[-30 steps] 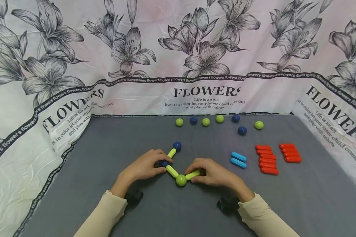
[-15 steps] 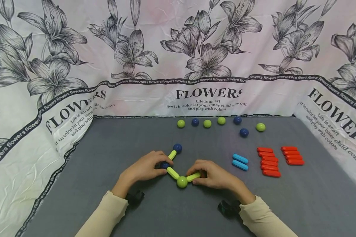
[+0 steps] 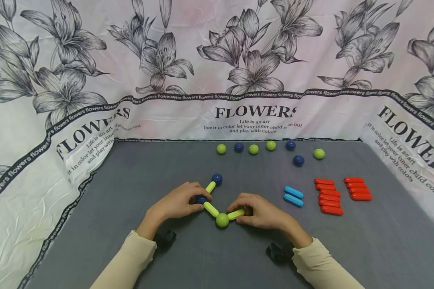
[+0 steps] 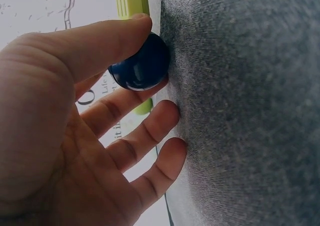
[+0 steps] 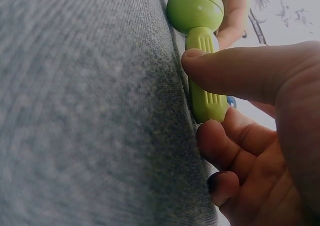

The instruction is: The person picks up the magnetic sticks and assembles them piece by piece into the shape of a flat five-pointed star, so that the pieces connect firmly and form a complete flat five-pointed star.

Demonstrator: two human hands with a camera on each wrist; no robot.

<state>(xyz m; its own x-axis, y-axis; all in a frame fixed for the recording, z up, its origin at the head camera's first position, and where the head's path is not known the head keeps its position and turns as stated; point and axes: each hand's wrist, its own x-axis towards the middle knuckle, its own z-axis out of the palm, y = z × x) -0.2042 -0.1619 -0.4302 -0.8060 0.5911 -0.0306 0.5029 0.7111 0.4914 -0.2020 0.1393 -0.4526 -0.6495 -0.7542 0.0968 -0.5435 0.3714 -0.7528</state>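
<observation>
My left hand (image 3: 179, 202) pinches a dark blue ball (image 4: 142, 64) between thumb and fingers, low over the grey cloth. From that ball one yellow-green stick (image 3: 210, 187) runs up to another blue ball (image 3: 217, 179). A second yellow-green stick (image 3: 211, 209) joins it to a green ball (image 3: 222, 220). On the green ball's right is a third yellow-green stick (image 5: 207, 99), which my right hand (image 3: 258, 210) pinches between thumb and fingers. In the right wrist view this stick meets the green ball end on. The fingers cover part of the held ball and stick.
Loose green balls (image 3: 253, 149) and blue balls (image 3: 298, 160) lie along the back of the grey table (image 3: 159, 160). Two light blue sticks (image 3: 293, 196) lie right of my right hand. Farther right are two groups of red sticks (image 3: 330, 197). A flower-printed cloth (image 3: 166, 116) hangs behind.
The head view has shifted slightly. Both hands keep their hold on the ball and the stick, and the joined pieces show no visible change.
</observation>
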